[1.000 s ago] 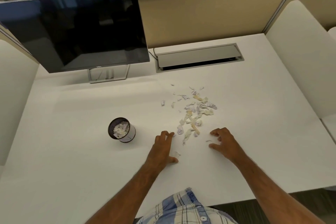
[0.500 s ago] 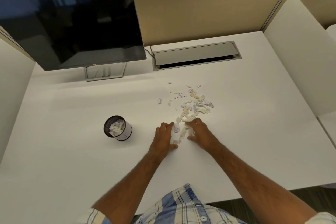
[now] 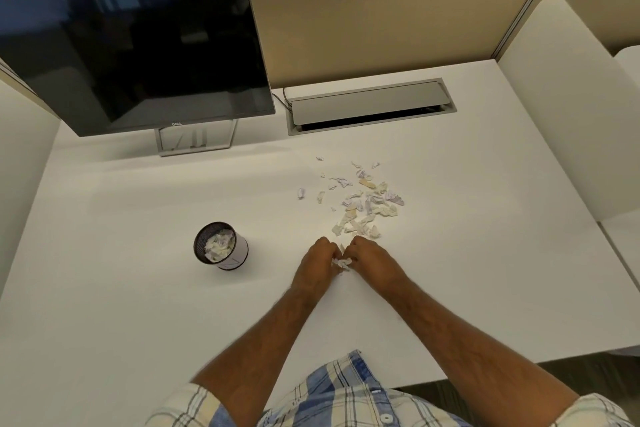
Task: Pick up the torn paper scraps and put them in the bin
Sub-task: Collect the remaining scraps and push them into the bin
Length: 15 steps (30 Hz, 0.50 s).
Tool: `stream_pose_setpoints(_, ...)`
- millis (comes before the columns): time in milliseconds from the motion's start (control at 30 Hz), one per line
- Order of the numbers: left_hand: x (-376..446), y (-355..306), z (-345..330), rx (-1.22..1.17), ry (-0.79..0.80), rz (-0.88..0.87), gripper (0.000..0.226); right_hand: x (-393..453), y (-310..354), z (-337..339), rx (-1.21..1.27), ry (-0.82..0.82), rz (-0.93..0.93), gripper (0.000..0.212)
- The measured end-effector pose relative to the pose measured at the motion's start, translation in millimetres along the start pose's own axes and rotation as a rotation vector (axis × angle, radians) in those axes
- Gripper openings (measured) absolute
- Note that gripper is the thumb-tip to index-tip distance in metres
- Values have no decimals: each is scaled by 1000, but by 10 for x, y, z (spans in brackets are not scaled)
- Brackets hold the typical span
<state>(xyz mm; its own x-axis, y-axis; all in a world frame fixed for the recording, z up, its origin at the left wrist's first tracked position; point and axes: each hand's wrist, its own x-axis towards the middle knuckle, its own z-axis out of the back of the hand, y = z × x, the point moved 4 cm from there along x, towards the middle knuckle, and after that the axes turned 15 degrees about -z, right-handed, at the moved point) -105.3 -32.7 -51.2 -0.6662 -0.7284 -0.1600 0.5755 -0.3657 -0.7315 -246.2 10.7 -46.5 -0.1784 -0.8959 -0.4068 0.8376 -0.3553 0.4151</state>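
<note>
Change: the left hand (image 3: 317,262) and right hand (image 3: 372,258), well apart a second ago, are now drawn together on the white desk (image 3: 485,253); a small batch is judged gathered
Grip: both curled, knuckles up, pinching a clump of white torn scraps (image 3: 341,263) between them
Remaining scraps: the loose pile of torn white and cream paper scraps (image 3: 367,204) lies just beyond
Bin: the small black mesh bin (image 3: 220,246), partly filled, stands left

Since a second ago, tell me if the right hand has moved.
Yes. The right hand swept left along the near edge of the scrap pile, meeting the left hand.
</note>
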Motion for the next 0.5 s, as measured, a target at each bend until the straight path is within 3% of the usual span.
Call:
stream_pose_setpoints(267,-77,86,54,-23,-1,85,4,-1,-103,27,228,21,-180,9)
stream_pose_setpoints(500,-344,101,435,-62,-133,86,11,-90,-97,323,569,-83,-297,10)
